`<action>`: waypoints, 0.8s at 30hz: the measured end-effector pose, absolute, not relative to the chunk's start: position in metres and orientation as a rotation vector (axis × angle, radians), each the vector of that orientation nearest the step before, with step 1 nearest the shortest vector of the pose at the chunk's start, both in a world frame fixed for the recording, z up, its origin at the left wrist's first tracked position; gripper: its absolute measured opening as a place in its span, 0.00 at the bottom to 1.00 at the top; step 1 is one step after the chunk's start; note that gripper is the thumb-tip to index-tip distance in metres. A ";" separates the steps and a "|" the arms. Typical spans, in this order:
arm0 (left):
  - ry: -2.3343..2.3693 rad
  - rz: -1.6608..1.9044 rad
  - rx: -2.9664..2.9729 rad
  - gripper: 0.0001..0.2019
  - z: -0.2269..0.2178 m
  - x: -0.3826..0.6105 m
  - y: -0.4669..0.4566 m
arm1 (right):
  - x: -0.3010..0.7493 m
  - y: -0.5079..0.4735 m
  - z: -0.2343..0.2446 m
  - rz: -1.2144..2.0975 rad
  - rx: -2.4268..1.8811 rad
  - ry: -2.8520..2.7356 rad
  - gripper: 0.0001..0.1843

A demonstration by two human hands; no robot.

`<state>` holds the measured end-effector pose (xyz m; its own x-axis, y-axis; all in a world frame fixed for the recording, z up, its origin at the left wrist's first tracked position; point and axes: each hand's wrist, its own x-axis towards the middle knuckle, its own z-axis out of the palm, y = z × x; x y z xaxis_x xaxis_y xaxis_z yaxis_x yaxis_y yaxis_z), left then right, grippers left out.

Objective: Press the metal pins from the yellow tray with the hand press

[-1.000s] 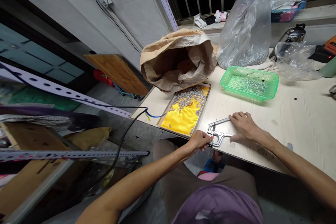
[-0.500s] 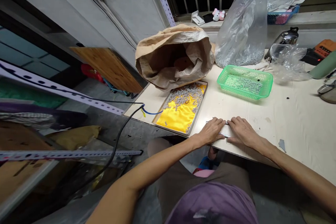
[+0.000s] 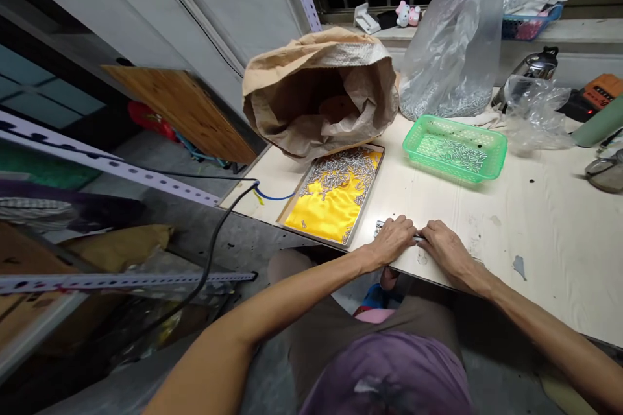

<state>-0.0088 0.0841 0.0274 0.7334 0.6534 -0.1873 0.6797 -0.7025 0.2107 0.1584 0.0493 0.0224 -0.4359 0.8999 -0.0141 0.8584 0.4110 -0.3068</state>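
Both hands hold a narrow metal rail (image 3: 417,238) near the front edge of the table. My left hand (image 3: 395,238) is closed around its left part, and a silvery end with holes sticks out past the fingers. Close by on the right, my right hand (image 3: 445,246) grips the same piece with bent fingers. Most of the rail is hidden under the hands, so its full shape does not show. To the left lies a shallow tray (image 3: 363,211) lined with yellow cloth (image 3: 321,213), with many small metal screws (image 3: 341,172) heaped at its far end.
Behind the tray, an open brown sack (image 3: 316,97) lies on its side. A green plastic basket (image 3: 452,172) holds more small metal pieces, and a clear bag (image 3: 450,45) of them stands behind. A kettle (image 3: 540,65) is at the back right. A black cable (image 3: 214,253) hangs by the table's left edge.
Between the hands, the rail showed as a wider strip before and now looks narrow, as if turned. Its holed end now shows more clearly left of my left hand. The view has shifted slightly.
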 end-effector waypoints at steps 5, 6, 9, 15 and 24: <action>1.129 0.302 2.646 0.11 0.004 -0.015 0.056 | 0.173 0.057 0.031 0.324 -1.477 -2.612 0.20; 1.116 0.394 2.644 0.11 -0.002 -0.016 0.047 | 0.176 0.060 0.032 0.338 -1.454 -2.638 0.20; 1.071 0.560 2.620 0.15 -0.012 -0.014 0.023 | 0.184 0.074 0.032 0.371 -1.416 -2.654 0.15; 1.099 0.556 2.538 0.12 -0.002 -0.005 0.013 | 0.174 0.107 0.047 0.227 -1.584 -2.626 0.14; 1.140 0.580 2.216 0.11 -0.016 0.000 0.020 | 0.075 0.097 0.042 0.204 -0.961 -3.027 0.09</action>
<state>-0.0001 0.0203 -0.0164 0.5416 0.8327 0.1154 0.5830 -0.4709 0.6620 0.0753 0.0969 0.0417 -0.8168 0.5717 -0.0778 0.5769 0.8094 -0.1093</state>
